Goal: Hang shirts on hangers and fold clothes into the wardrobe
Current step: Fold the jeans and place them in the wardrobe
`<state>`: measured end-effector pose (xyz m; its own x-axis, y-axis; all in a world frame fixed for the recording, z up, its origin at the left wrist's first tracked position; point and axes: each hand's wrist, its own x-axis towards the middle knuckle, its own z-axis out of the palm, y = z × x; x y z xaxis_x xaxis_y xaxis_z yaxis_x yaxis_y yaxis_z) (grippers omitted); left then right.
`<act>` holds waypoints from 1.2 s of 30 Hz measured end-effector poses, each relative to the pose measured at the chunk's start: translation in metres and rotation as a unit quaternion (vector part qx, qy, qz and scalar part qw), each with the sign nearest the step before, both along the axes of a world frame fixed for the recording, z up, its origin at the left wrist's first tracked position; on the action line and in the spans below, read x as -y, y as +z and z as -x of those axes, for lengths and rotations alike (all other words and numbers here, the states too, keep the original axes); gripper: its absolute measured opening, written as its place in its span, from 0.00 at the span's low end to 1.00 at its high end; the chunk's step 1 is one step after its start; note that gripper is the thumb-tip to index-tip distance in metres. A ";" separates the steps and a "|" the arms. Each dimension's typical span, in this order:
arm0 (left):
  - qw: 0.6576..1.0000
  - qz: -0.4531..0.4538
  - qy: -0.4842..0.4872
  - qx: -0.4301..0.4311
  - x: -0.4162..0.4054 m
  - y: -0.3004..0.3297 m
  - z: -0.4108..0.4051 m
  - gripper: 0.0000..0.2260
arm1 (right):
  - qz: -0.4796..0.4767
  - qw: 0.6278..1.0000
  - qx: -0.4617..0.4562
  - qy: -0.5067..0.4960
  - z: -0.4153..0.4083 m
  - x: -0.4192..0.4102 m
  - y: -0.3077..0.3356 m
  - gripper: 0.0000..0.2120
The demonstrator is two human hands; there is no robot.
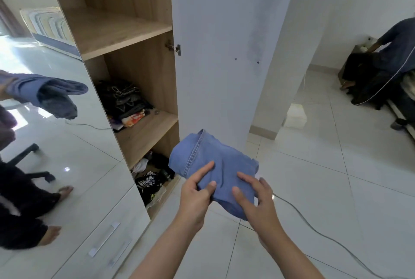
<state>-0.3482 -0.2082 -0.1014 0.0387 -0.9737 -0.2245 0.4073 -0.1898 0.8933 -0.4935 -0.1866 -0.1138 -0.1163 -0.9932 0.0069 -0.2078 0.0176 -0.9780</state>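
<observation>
Both forearms reach forward. The left hand (197,191) pinches the near edge of a folded blue denim garment (213,162), index finger laid straight along it; the right hand (256,198) grips its lower right side, thumb on top. The garment is held in the air before the open wardrobe (125,32), beside its white door (224,43). The middle shelf (146,126) holds crumpled clothes. A grey cable (314,231) crosses the white tiled floor (336,177)
</observation>
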 end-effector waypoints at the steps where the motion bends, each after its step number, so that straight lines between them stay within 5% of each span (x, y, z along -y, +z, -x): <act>1: 1.000 0.016 0.000 0.003 0.003 -0.002 -0.003 0.19 | -0.038 0.997 0.060 -0.001 -0.003 0.008 0.001 0.19; 6: 0.996 0.084 0.001 0.015 0.024 -0.008 -0.020 0.19 | -0.186 0.908 0.371 0.056 -0.016 0.053 0.006 0.29; 10: 0.994 0.109 0.019 0.023 0.049 -0.005 -0.030 0.20 | -0.237 0.842 0.473 0.107 -0.027 0.095 0.016 0.24; 15: 0.989 0.128 0.068 0.034 0.085 0.002 -0.039 0.19 | -0.324 0.826 0.429 0.170 -0.031 0.144 0.029 0.20; 19: 0.982 0.142 0.106 0.060 0.116 0.007 -0.039 0.19 | -0.404 0.821 0.281 0.288 -0.019 0.187 0.020 0.39; 28: 0.982 0.132 0.119 0.071 0.156 0.008 -0.031 0.21 | -0.274 0.799 0.462 0.271 -0.023 0.234 0.001 0.42; 33: 0.981 0.123 0.131 0.072 0.164 0.003 -0.026 0.22 | -0.186 0.858 0.425 0.221 -0.021 0.249 0.001 0.45; 36: 0.983 0.108 0.138 0.060 0.167 0.001 -0.023 0.24 | -0.226 0.821 0.476 0.220 -0.022 0.261 0.000 0.38</act>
<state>-0.3247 -0.3753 -0.1002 0.3221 -0.9467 0.0080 0.3058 0.1120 0.9455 -0.4717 -0.4475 -0.1138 0.5153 -0.8165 -0.2605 0.5632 0.5517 -0.6152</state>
